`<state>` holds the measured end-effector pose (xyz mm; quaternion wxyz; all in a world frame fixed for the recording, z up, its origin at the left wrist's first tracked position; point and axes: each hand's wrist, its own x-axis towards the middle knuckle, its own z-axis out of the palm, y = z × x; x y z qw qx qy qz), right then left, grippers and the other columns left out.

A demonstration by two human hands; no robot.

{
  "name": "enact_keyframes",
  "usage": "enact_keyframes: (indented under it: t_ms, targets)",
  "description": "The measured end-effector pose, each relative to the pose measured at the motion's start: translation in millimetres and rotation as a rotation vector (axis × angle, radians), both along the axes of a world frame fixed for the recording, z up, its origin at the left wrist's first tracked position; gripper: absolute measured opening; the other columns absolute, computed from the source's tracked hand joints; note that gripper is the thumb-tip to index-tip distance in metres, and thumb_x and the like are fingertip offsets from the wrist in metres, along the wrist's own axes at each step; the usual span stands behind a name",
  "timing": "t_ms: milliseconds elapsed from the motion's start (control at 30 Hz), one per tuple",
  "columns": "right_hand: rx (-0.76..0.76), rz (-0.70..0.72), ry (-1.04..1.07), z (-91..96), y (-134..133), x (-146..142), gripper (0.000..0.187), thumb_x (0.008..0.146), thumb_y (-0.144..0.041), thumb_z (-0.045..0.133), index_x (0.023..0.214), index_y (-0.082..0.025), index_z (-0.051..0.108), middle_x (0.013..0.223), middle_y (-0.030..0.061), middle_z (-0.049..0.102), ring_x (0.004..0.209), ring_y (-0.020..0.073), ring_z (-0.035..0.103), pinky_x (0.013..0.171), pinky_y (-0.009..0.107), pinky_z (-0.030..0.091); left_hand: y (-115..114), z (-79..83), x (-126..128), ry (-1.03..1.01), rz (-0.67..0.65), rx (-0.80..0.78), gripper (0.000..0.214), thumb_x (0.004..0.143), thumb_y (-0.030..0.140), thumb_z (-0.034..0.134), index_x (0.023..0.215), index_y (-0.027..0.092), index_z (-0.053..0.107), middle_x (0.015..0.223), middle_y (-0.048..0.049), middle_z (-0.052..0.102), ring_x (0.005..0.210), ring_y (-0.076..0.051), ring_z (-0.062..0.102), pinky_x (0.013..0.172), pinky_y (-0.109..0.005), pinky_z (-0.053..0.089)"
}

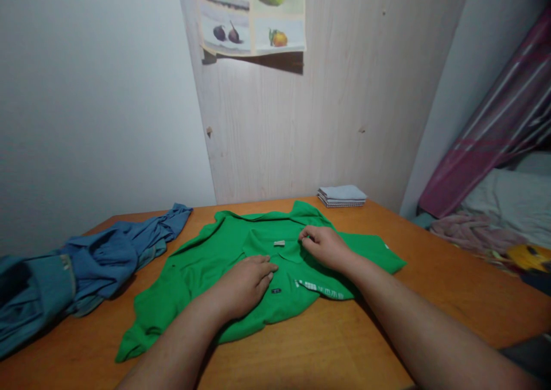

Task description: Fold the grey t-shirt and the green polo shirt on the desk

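Note:
A green polo shirt (206, 263) lies spread front-up on the wooden table (327, 344), collar toward the wall. My left hand (243, 284) rests flat on the shirt's chest, fingers stretched out and together, just below the collar. My right hand (325, 246) sits at the collar's right side with its fingers curled, pinching the green fabric near the small white neck label (279, 243). White lettering (318, 289) shows on the shirt beside my right forearm.
A crumpled blue shirt (86, 263) lies at the table's left. Small folded cloths (342, 196) are stacked at the back against the wood-panel wall. A bed with pink and grey bedding (495, 206) stands to the right of the table.

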<state>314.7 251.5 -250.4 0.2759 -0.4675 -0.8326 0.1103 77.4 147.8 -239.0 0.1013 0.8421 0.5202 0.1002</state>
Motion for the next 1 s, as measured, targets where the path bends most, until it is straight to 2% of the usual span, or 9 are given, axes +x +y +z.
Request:
enact_keyframes:
  t_ms: [167,367,500,600,700,833,1000]
  targets:
    - [-0.005,0.009,0.004,0.7,-3,-1,0.021,0.088,-0.027,0.051,0.094,-0.021,0.071,0.079,0.0012,0.071,0.071,0.0159,0.058,0.064,0.025,0.035,-1,-0.4,-3,-0.019,0.005,-0.035,0.053,0.093,0.054,0.054,0.135,0.023,0.061,0.144,-0.0101,0.057,0.14,-0.028,0.043,0.117,-0.045,0.033]
    - [-0.005,0.031,0.011,-0.2,-7,-5,0.021,0.087,-0.025,0.052,0.093,-0.021,0.071,0.079,0.0007,0.07,0.071,0.0157,0.059,0.063,0.026,0.034,-2,-1.4,-6,-0.007,0.04,-0.087,0.069,0.085,0.066,0.057,0.14,0.024,0.056,0.153,-0.0135,0.046,0.144,-0.03,0.038,0.117,-0.046,0.032]
    - [-0.035,0.111,0.097,-0.7,-13,-12,0.02,0.085,-0.022,0.052,0.091,-0.02,0.071,0.077,0.0,0.069,0.069,0.0149,0.057,0.062,0.025,0.034,-5,3.3,-6,0.0,0.054,-0.142,0.085,0.075,0.074,0.064,0.143,0.024,0.053,0.157,-0.0144,0.039,0.145,-0.035,0.034,0.117,-0.05,0.03]
    - [-0.145,0.235,0.24,2.0,-23,-19,0.019,0.081,-0.018,0.052,0.087,-0.018,0.07,0.075,-0.0003,0.066,0.068,0.0137,0.055,0.062,0.024,0.036,-7,7.3,-4,0.017,0.059,-0.188,0.1,0.065,0.077,0.07,0.147,0.025,0.047,0.159,-0.0147,0.034,0.147,-0.038,0.028,0.118,-0.054,0.028]
    - [-0.348,0.345,0.34,5.7,-37,-26,0.021,0.079,-0.016,0.051,0.087,-0.017,0.07,0.072,-0.0016,0.062,0.064,0.0115,0.05,0.058,0.022,0.036,-7,8.3,-3,0.033,0.063,-0.209,0.106,0.063,0.076,0.072,0.151,0.024,0.042,0.16,-0.0159,0.032,0.147,-0.039,0.027,0.118,-0.055,0.026]
    - [-0.574,0.439,0.262,5.9,-50,-29,0.021,0.079,-0.016,0.053,0.088,-0.016,0.072,0.064,-0.0041,0.056,0.058,0.0095,0.044,0.054,0.02,0.033,-5,5.5,-2,0.018,0.052,-0.206,0.105,0.061,0.074,0.075,0.15,0.026,0.043,0.159,-0.015,0.034,0.147,-0.04,0.028,0.118,-0.056,0.026]
    - [-0.624,0.471,0.155,-0.3,-53,-33,0.02,0.08,-0.015,0.053,0.084,-0.016,0.072,0.068,-0.0029,0.06,0.062,0.0099,0.047,0.056,0.02,0.036,-5,0.3,-3,0.004,0.053,-0.197,0.104,0.061,0.074,0.076,0.148,0.029,0.045,0.16,-0.0134,0.033,0.147,-0.04,0.027,0.118,-0.056,0.026]
